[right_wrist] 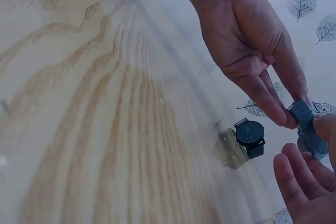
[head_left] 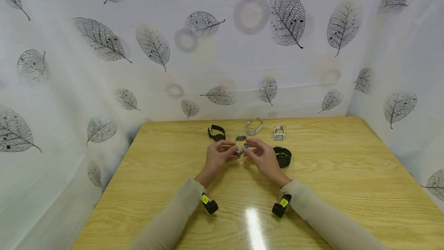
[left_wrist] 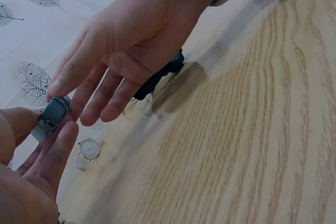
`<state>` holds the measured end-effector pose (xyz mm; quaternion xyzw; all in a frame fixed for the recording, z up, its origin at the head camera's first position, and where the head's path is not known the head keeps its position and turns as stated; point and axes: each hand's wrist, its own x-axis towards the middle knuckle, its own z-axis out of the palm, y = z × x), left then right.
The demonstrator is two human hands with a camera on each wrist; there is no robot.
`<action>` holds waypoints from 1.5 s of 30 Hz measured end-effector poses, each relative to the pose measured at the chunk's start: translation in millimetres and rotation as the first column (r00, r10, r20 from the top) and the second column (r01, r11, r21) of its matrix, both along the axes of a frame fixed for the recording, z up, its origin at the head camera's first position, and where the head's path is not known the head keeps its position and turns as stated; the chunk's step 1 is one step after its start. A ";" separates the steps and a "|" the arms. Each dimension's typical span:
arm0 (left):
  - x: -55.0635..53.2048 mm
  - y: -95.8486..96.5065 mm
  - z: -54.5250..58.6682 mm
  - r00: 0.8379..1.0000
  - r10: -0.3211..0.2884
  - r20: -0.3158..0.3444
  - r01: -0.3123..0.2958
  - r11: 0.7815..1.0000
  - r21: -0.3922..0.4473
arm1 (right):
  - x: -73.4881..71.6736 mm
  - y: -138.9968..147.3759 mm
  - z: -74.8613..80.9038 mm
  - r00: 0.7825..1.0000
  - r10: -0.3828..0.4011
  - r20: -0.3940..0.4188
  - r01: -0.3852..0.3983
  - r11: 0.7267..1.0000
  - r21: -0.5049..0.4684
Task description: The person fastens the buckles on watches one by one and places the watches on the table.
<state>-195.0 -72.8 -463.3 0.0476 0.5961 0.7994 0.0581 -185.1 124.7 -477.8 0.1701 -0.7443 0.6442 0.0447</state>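
Note:
Between my two hands, a wristwatch (head_left: 241, 138) with a grey-blue strap is held up over the table. My left hand (head_left: 218, 156) pinches one side of it with thumb and fingers. The right hand (head_left: 264, 161) pinches the strap from the other side, its lower fingers spread away. In the left wrist view the strap's buckle (left_wrist: 51, 114) shows between the fingertips of both hands. The right wrist view shows the strap (right_wrist: 301, 113) between the fingertips, partly hidden by a thumb. Near my right hand, a chunky black watch (head_left: 283, 157) stands on its strap.
Behind the hands lie a black-strapped watch (head_left: 217, 137), a pale-strapped watch with a round dial (head_left: 251, 131) and a white square-faced watch (head_left: 279, 135). The wooden table (head_left: 159, 180) ends at a leaf-patterned curtain (head_left: 222, 65). Black wrist devices sit at both cuffs.

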 end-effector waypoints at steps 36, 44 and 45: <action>-9.2 -12.2 -14.8 0.992 -0.063 0.114 0.089 0.965 -0.248 | -13.0 -1.1 8.2 0.971 -0.004 0.238 -0.076 0.942 0.327; -8.7 -11.6 -13.8 0.993 -0.066 0.094 0.098 0.913 -0.396 | -12.3 -2.3 6.2 0.982 -0.020 0.190 -0.056 0.919 0.389; -8.4 -11.3 -13.0 0.995 -0.068 0.075 0.094 0.897 -0.432 | -12.1 -2.6 6.0 0.983 -0.025 0.182 -0.050 0.917 0.396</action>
